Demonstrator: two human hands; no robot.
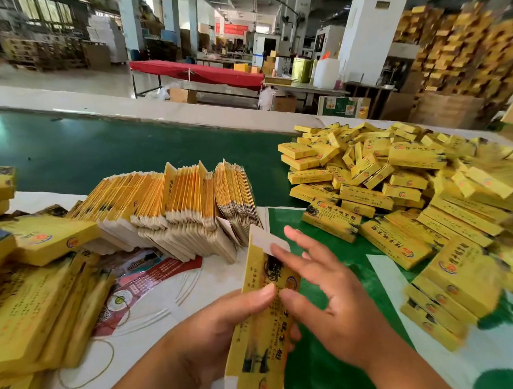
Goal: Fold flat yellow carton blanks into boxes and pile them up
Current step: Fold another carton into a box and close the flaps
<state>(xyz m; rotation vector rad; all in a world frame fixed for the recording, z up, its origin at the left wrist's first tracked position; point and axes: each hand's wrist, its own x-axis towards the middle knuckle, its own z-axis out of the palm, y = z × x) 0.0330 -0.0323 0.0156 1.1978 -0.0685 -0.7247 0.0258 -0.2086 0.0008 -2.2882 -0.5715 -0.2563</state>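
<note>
A yellow carton blank (261, 327) stands lengthwise in front of me, its white end flap (266, 240) pointing away. My left hand (223, 325) grips the blank from the left, thumb on its printed face. My right hand (324, 288) lies on the blank from the right with fingers spread, fingertips touching the white flap. A leaning row of flat yellow blanks (172, 211) stands on edge behind my hands. A big loose heap of folded yellow boxes (396, 194) covers the table to the right.
More folded boxes (34, 278) lie at the left on printed paper (152, 275). The green table surface (104, 152) stretches behind the blanks. Beyond it a red-covered table (196, 71) and tall stacks of yellow cartons (461, 47) stand in the hall.
</note>
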